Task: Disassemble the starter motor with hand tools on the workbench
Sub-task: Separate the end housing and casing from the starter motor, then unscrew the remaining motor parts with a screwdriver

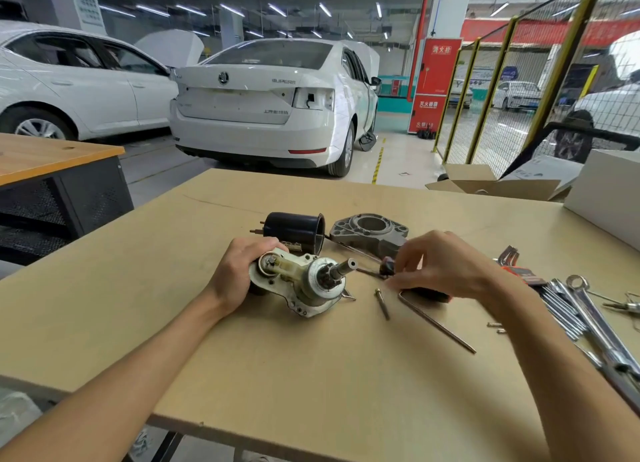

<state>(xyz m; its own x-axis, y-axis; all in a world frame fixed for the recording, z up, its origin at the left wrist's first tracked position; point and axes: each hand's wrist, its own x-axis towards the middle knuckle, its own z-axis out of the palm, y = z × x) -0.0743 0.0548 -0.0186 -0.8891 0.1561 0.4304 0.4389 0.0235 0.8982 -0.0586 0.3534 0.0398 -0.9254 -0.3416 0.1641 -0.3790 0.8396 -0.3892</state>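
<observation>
My left hand (pixel 239 271) grips the starter motor's inner assembly (pixel 304 281), a pale metal plate with a white plastic lever and a shaft pointing up to the right. Just to its right my right hand (pixel 440 264) pinches a small dark part (pixel 387 265) above the bench. Behind them the black cylindrical motor housing (pixel 294 231) lies on its side, beside the grey cast nose bracket (pixel 370 231). A loose bolt (pixel 382 303) and a long L-shaped hex key (pixel 436 323) lie in front of my right hand.
A tan workbench (pixel 277 375) carries everything. Wrenches (pixel 588 316) and a hex key set (pixel 512 264) lie at the right edge, with small screws (pixel 496 327) nearby. A white box (pixel 609 191) and open cardboard (pixel 491 184) sit at back right. White cars stand beyond.
</observation>
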